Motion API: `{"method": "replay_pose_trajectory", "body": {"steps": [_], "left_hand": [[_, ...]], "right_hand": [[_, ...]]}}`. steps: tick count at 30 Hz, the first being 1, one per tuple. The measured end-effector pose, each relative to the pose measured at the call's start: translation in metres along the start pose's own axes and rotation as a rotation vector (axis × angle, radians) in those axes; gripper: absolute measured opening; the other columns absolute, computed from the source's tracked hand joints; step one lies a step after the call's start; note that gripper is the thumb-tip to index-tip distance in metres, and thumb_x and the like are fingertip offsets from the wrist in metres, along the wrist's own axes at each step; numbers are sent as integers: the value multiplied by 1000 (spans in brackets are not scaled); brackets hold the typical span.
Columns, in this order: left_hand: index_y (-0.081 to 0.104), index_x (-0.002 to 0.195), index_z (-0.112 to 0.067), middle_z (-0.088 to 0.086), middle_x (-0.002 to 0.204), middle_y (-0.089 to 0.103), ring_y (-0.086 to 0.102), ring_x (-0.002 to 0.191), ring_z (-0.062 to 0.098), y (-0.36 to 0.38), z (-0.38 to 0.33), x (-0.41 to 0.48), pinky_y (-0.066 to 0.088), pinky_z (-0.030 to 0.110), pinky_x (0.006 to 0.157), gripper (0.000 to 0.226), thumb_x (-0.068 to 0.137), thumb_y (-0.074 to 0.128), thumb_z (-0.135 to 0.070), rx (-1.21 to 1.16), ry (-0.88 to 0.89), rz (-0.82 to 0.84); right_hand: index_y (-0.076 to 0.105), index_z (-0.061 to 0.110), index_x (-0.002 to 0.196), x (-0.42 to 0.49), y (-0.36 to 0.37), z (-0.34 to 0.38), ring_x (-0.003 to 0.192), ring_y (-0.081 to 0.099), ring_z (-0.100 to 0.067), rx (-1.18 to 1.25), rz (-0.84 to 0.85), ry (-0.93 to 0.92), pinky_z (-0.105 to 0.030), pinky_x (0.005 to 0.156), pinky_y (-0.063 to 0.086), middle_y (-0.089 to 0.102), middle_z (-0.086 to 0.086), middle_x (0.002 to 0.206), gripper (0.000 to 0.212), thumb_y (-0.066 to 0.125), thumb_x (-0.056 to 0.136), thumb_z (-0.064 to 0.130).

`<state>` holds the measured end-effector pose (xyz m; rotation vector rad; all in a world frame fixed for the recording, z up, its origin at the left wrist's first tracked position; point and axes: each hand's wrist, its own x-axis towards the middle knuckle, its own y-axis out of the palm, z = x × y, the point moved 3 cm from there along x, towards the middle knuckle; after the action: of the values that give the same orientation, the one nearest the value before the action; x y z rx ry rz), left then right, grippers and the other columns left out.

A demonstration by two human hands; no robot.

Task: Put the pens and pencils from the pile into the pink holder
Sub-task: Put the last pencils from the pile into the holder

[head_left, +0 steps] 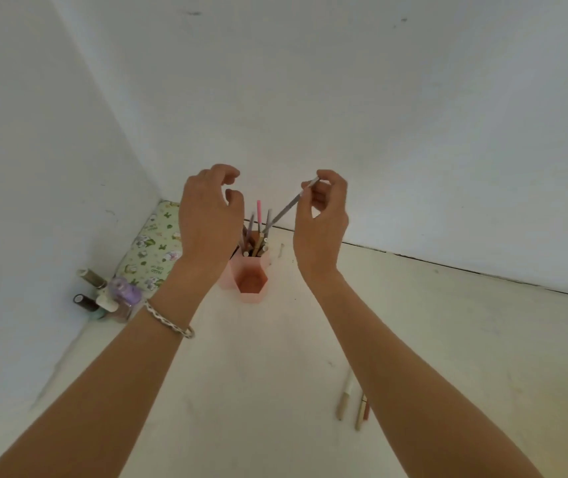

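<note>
The pink holder point(253, 288), made of hexagonal cups, stands on the white table near the back wall. Several pens and pencils point(258, 232) stand upright in its rear cup; the front cup shows nothing inside. My right hand point(322, 222) pinches the top end of a grey pencil point(287, 207), which slants down toward the holder's rear cup. My left hand point(208, 219) hovers above the holder's left side, fingers curled and apart, holding nothing. Two or three pens point(353, 401) from the pile lie on the table beside my right forearm, partly hidden by it.
A green patterned pencil case point(151, 246) lies in the left corner against the wall. Small bottles and a purple-capped jar point(113, 291) cluster in front of it. White walls close the table at the left and the back.
</note>
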<state>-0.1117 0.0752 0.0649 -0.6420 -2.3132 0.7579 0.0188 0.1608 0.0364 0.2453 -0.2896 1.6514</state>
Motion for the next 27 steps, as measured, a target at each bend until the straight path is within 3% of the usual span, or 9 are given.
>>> {"method": "replay_pose_trajectory", "body": {"steps": [4,8,13,15,18,22,27], "left_hand": [[64,113,-19,-7,106,67,57,103,13,6,-10,-13,38,21,84,29,89,54,-7,-34,6,44],[65,105,-17,-4,101,66,62,91,15,30,-29,-40,50,29,82,21,89,56,-8,-40,50,140],[63,106,-22,-1,112,64,62,103,20,101,-47,-112,51,33,86,24,85,55,-13,145,-59,771],[60,109,-20,0,111,65,63,102,22,121,-52,-142,51,31,83,26,84,56,-15,205,-106,896],[53,114,-14,3,107,64,65,96,24,141,-59,-175,49,31,75,29,87,56,-22,285,-69,942],[43,112,-12,4,101,62,64,87,25,155,-61,-207,43,31,65,23,91,50,-17,323,42,923],[39,124,-11,8,103,61,64,87,27,157,-59,-203,47,33,67,38,88,53,-11,242,56,881]], "right_hand": [[63,8,110,-29,12,-23,93,64,-20,-268,350,-113,-38,88,52,69,-4,102,23,52,92,1],[63,9,113,-23,-19,-30,96,62,-12,-239,146,-29,-30,86,51,67,-2,106,33,46,88,-4],[62,18,105,-2,-77,-38,79,60,-11,-275,55,127,-30,72,50,67,3,92,37,41,85,-5],[63,19,102,-3,-101,-41,73,58,-8,-283,51,168,-28,69,49,67,6,88,37,41,85,-5],[62,22,96,-11,-130,-48,70,57,-9,-280,51,220,-27,67,48,67,5,86,36,41,84,-5],[63,20,95,-24,-160,-56,70,57,-10,-282,28,268,-25,68,47,67,3,85,34,42,85,-5],[63,19,97,-33,-194,-64,61,55,-10,-422,75,317,-24,62,49,64,1,75,27,44,87,1]]}}
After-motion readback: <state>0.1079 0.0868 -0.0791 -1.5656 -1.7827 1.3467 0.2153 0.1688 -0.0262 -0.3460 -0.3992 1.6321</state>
